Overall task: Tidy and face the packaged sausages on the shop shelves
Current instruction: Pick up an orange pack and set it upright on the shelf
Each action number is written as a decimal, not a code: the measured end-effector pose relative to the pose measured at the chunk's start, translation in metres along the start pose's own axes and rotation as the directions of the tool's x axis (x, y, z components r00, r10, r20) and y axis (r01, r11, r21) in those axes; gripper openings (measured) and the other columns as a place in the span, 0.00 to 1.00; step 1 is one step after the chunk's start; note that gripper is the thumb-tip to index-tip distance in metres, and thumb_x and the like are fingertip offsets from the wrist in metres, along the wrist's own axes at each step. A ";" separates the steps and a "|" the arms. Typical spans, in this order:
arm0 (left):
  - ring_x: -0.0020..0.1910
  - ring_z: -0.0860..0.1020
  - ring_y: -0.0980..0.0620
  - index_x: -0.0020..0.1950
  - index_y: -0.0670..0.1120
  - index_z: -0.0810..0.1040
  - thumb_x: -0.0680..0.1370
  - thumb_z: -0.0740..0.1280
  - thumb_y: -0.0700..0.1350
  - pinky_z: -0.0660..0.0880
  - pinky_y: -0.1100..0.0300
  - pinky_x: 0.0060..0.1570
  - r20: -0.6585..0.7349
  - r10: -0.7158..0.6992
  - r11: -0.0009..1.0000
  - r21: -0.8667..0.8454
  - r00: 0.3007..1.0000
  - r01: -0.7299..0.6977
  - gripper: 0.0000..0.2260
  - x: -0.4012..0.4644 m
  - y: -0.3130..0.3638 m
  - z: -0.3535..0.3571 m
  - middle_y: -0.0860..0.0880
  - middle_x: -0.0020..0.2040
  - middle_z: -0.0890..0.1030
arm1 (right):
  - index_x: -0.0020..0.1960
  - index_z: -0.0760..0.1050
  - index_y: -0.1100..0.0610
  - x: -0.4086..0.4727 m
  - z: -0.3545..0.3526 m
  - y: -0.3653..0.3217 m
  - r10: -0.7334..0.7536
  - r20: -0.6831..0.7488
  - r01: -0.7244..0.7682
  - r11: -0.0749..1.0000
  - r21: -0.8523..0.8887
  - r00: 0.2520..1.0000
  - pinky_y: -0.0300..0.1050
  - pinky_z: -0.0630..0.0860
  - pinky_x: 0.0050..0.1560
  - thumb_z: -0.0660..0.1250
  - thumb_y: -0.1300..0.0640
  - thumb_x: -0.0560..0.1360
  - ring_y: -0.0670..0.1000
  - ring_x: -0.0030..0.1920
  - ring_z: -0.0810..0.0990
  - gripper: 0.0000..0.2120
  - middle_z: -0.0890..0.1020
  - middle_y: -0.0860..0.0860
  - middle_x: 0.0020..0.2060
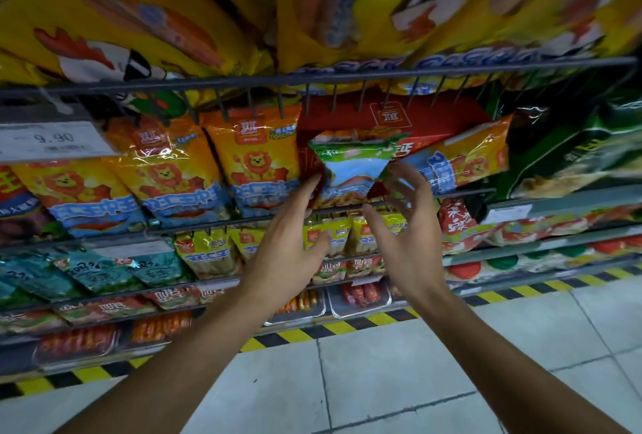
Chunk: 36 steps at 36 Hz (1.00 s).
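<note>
A green and blue sausage packet (pixel 351 166) stands upright on the second shelf, in front of a red box (pixel 399 117). My left hand (pixel 295 235) reaches up with straight fingers whose tips touch the packet's left edge. On the packet's right side my right hand (pixel 406 221) is spread, fingers loosely bent and close to it; I cannot tell whether they touch. Orange lion-print sausage packets (pixel 257 162) stand in a row to the left, and one more (pixel 465 159) leans tilted to the right.
A wire rail (pixel 347 75) runs above the shelf, under big yellow bags (pixel 139 16). A price tag (pixel 52 140) reads 9.90. Lower shelves hold teal, yellow and red packets and trays of sausages. Dark green bags (pixel 573 155) are right. Tiled floor with hazard stripe lies below.
</note>
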<state>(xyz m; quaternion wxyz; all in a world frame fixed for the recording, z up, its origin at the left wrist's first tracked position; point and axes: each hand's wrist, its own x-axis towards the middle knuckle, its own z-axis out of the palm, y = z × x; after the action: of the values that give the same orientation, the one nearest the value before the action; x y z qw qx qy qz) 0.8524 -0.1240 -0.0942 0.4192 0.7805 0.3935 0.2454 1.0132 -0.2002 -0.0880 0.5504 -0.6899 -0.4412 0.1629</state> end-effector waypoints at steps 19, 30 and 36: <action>0.69 0.71 0.55 0.81 0.48 0.62 0.81 0.69 0.37 0.72 0.70 0.58 0.013 -0.296 0.934 -0.206 0.955 0.292 0.30 -0.007 0.043 -0.005 0.50 0.77 0.68 | 0.42 0.77 0.58 0.047 -0.031 -0.033 0.114 0.126 -0.108 0.993 -0.056 0.985 0.40 0.73 0.40 0.78 0.54 0.74 0.42 0.36 0.78 0.11 0.78 0.46 0.34; 0.68 0.73 0.58 0.78 0.51 0.67 0.81 0.69 0.36 0.75 0.75 0.52 -0.063 -0.370 0.865 -0.387 0.927 0.319 0.27 -0.053 0.087 -0.025 0.55 0.72 0.72 | 0.45 0.76 0.62 0.001 -0.063 -0.079 0.093 -0.066 -0.083 0.988 0.132 0.994 0.41 0.79 0.43 0.71 0.68 0.78 0.44 0.39 0.80 0.05 0.82 0.51 0.38; 0.61 0.81 0.53 0.71 0.49 0.72 0.78 0.74 0.43 0.77 0.56 0.65 0.098 -0.634 0.454 -0.756 0.767 0.472 0.23 -0.118 0.109 -0.012 0.47 0.63 0.81 | 0.44 0.75 0.66 -0.057 -0.089 -0.108 0.341 -0.136 -0.252 0.862 0.439 0.930 0.35 0.78 0.42 0.71 0.67 0.78 0.41 0.38 0.81 0.06 0.81 0.51 0.36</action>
<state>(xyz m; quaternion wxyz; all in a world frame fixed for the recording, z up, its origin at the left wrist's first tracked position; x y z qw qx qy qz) 0.8211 -0.2520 -0.0020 0.7143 0.3368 0.5298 0.3093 0.9980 -0.2994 0.0244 0.6954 -0.6303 -0.2241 0.2624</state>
